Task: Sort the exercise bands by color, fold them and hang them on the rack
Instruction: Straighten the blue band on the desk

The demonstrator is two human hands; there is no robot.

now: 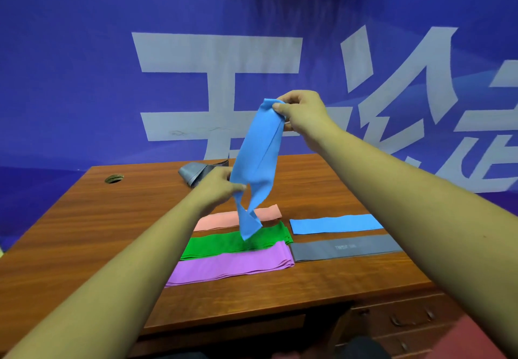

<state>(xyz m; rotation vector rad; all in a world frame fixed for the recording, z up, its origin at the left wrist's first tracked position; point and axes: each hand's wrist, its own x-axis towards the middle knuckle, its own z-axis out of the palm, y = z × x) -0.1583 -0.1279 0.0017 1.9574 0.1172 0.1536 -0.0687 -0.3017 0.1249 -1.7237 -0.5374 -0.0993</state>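
A light blue exercise band [259, 156] hangs in the air above the desk. My right hand [301, 113] pinches its top end, and my left hand [220, 187] grips it lower down, with the tail dangling over the folded bands. Folded flat on the wooden desk [84, 224] lie a pink band [218, 220], a green band [213, 246], a purple band [232, 266], a second blue band [335, 224] and a grey band [344, 249]. A loose grey band [196, 172] is crumpled near the desk's far edge.
A round cable hole [114, 178] sits at the desk's far left. Behind the desk hangs a blue banner [84, 78] with large pale characters. Desk drawers [406, 322] with handles are at the lower right. No rack is in view.
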